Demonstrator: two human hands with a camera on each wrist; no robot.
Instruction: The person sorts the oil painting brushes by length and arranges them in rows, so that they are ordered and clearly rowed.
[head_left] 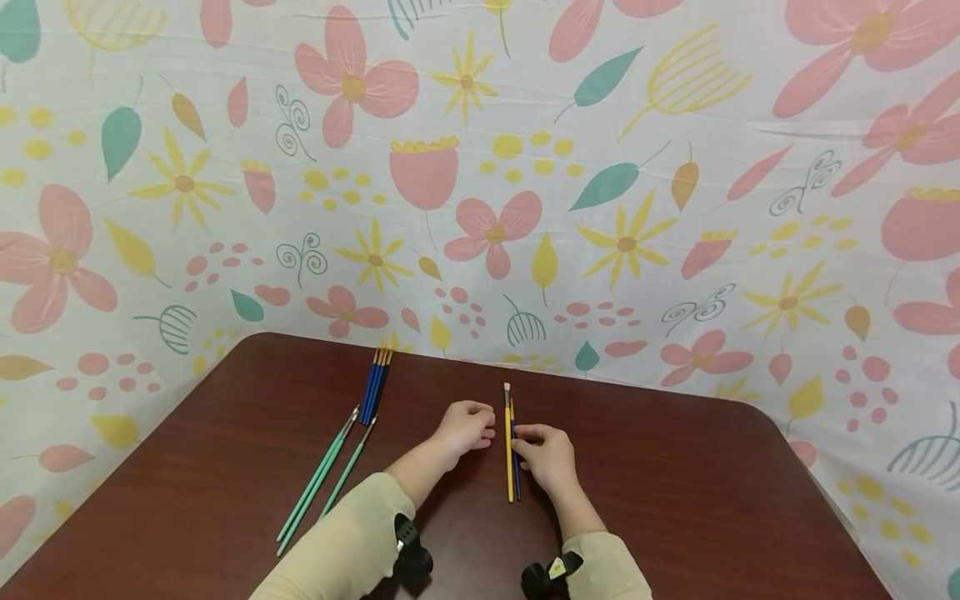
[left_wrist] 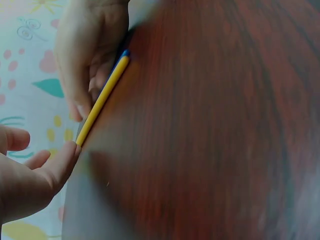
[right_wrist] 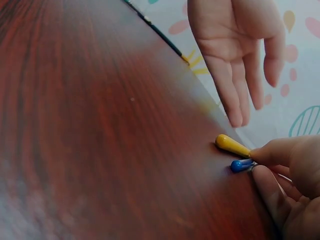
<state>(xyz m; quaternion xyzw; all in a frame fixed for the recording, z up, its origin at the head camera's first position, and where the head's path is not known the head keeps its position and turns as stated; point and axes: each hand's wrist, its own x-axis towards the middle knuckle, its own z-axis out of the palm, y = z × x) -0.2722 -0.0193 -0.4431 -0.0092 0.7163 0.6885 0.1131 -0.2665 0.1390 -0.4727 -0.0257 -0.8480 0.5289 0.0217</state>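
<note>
Right hand (head_left: 550, 457) pinches a yellow-handled paintbrush (head_left: 508, 450) and a blue-handled paintbrush (head_left: 517, 467) lying together mid dark brown wooden tabletop (head_left: 675, 500). Left hand (head_left: 467, 427) just left, fingers loosely curled, holding nothing. Far left: bundle of blue paintbrushes (head_left: 374, 386), then green paintbrushes (head_left: 318, 479) nearer.

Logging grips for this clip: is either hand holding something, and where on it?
The right hand pinches the yellow brush and blue brush mid-handle. The left hand holds nothing.
</note>
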